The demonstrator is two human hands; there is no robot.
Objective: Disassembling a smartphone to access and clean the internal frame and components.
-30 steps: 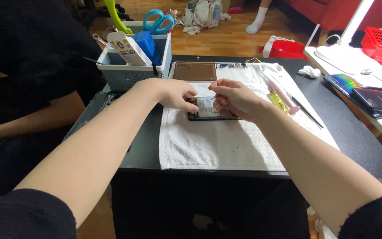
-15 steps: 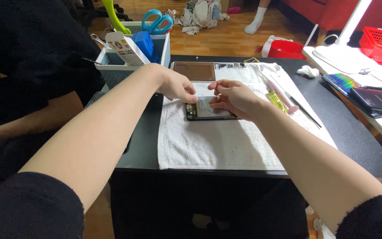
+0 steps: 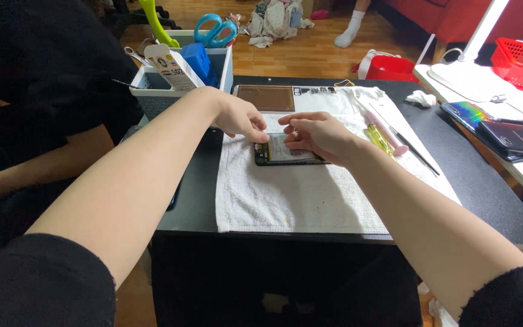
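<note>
An opened smartphone [image 3: 281, 154] with its back cover off lies on a white towel [image 3: 301, 197] on a black table. My left hand [image 3: 242, 117] hovers over the phone's far left corner, fingers curled, fingertips just above the towel. My right hand [image 3: 317, 134] rests on the phone's right half, fingers pressing on its inner parts and hiding them. Whether it pinches anything small cannot be made out.
A grey bin [image 3: 171, 85] with blue scissors [image 3: 214, 31] and tools stands at the far left. A brown mat [image 3: 267, 97], a pink-handled tool [image 3: 384, 131] and thin tools lie on the towel. Another person in black sits at the left. A white side table [image 3: 516, 139] with phones is right.
My left hand has lifted off the phone's left edge and drawn back toward the far left corner. My right hand stays on the phone.
</note>
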